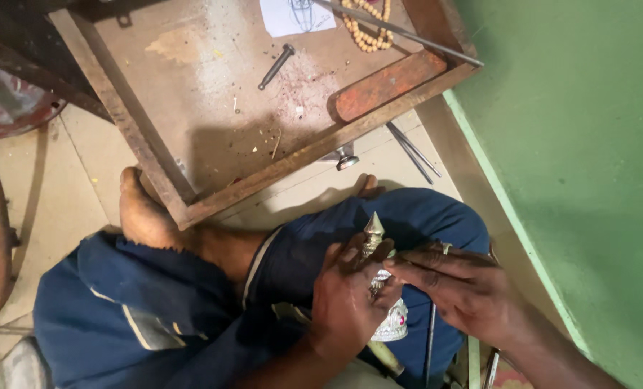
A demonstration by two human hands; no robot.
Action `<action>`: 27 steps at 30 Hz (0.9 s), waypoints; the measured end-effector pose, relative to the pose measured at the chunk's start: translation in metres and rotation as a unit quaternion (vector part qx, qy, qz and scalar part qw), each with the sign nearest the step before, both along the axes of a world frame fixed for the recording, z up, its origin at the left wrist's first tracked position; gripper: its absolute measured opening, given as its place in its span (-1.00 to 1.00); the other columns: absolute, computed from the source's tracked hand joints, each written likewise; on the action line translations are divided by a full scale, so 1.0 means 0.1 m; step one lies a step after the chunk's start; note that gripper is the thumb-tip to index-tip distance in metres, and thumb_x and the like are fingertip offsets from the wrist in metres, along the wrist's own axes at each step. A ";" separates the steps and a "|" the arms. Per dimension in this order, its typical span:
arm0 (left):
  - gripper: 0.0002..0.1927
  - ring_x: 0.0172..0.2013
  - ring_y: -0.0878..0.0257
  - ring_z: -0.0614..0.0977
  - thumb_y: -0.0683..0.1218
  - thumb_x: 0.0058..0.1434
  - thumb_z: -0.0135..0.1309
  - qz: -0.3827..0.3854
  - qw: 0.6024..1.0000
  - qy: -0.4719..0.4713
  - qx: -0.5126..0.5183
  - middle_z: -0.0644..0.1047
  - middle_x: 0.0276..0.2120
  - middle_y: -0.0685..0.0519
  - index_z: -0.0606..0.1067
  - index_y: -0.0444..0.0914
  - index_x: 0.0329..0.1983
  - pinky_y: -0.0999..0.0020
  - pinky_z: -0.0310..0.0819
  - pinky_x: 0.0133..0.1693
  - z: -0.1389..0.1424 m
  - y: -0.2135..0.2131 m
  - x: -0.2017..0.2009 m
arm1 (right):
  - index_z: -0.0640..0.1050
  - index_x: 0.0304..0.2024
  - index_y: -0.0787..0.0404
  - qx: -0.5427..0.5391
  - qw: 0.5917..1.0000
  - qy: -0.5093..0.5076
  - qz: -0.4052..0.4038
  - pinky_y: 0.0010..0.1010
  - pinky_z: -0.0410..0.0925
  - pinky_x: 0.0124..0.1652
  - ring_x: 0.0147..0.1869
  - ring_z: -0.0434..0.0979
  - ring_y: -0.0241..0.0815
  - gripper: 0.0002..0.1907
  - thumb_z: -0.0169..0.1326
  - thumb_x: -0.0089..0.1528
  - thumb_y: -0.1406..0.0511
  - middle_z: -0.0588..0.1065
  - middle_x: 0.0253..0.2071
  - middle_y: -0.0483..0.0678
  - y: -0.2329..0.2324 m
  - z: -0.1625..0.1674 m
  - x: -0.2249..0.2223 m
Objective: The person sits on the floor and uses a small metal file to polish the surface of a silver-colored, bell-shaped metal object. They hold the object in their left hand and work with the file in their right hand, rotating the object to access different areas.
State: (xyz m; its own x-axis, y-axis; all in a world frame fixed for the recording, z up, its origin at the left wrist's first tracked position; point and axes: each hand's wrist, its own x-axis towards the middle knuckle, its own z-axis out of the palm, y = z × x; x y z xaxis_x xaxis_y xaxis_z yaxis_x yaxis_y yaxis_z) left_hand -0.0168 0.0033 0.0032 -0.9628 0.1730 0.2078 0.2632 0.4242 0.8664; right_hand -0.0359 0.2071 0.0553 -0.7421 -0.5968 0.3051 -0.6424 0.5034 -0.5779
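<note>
A small silver ornament (379, 288) with a pointed tip is held over the lap, the left hand (347, 299) closed around its middle. The right hand (462, 288) is pinched at its side. It is judged stiff, light, finely detailed; gripping the plainer middle seems safest.

Head view, steeply down, close

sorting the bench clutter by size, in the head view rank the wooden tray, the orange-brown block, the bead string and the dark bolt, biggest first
1. wooden tray, by far the largest.
2. orange-brown block.
3. bead string, though the top edge of the picture cuts it off, so its rank against the block is unsure.
4. dark bolt, the smallest.
</note>
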 end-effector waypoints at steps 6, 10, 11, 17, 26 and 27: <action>-0.52 0.03 -0.11 0.59 -0.11 0.08 0.30 0.000 1.000 0.029 0.008 0.58 0.02 -0.20 0.55 -0.33 0.09 0.08 0.43 0.07 -0.03 0.05 -0.04 | 0.62 0.00 0.22 0.024 1.000 0.006 -0.005 -0.30 0.51 0.05 0.10 0.67 -0.05 -0.42 0.12 -0.11 0.58 0.62 0.03 -0.02 0.04 -0.03 -0.05; -0.52 -0.06 -0.16 0.55 -0.08 0.07 0.33 0.013 1.000 0.001 -0.009 0.57 0.01 -0.25 0.58 -0.32 0.07 0.08 0.45 -0.02 -0.06 0.08 -0.05 | 0.61 0.00 0.26 -0.041 0.999 -0.009 -0.015 -0.37 0.54 0.06 0.11 0.70 -0.10 -0.54 0.14 0.03 0.57 0.63 0.03 -0.03 0.04 -0.07 -0.09; -0.53 -0.03 -0.15 0.57 -0.07 0.08 0.33 0.007 1.000 0.008 -0.014 0.57 0.01 -0.23 0.57 -0.32 0.05 0.08 0.44 0.00 -0.07 0.08 -0.06 | 0.61 -0.01 0.26 -0.062 0.998 -0.024 -0.018 -0.39 0.55 0.05 0.10 0.70 -0.13 -0.58 0.15 0.08 0.57 0.63 0.03 -0.03 0.04 -0.08 -0.10; -0.50 -0.06 -0.16 0.56 -0.05 0.06 0.34 0.016 1.000 0.000 -0.010 0.55 0.05 -0.27 0.58 -0.32 0.06 0.11 0.47 -0.03 -0.05 0.12 -0.04 | 0.63 0.04 0.29 -0.055 0.976 -0.108 -0.181 -0.50 0.58 -0.09 -0.11 0.78 -0.29 -0.65 0.25 0.17 0.47 0.71 -0.15 -0.07 0.09 -0.14 -0.09; -0.52 -0.06 -0.11 0.58 -0.06 0.06 0.37 0.007 0.999 0.036 -0.003 0.57 0.03 -0.21 0.59 -0.33 0.04 0.11 0.48 -0.01 0.03 0.20 -0.04 | 0.60 0.08 0.41 -0.222 0.888 -0.266 -0.302 -0.43 0.55 -0.12 -0.18 0.70 -0.25 -0.63 0.19 0.19 0.50 0.70 -0.17 0.09 0.20 -0.29 0.15; -0.52 -0.07 -0.12 0.57 -0.06 0.04 0.37 0.011 0.999 0.034 -0.001 0.57 0.03 -0.21 0.60 -0.33 0.03 0.12 0.48 -0.03 0.04 0.21 -0.04 | 0.59 0.09 0.42 -0.229 0.890 -0.246 -0.308 -0.42 0.55 -0.05 -0.17 0.70 -0.25 -0.64 0.19 0.21 0.51 0.70 -0.19 0.10 0.21 -0.31 0.18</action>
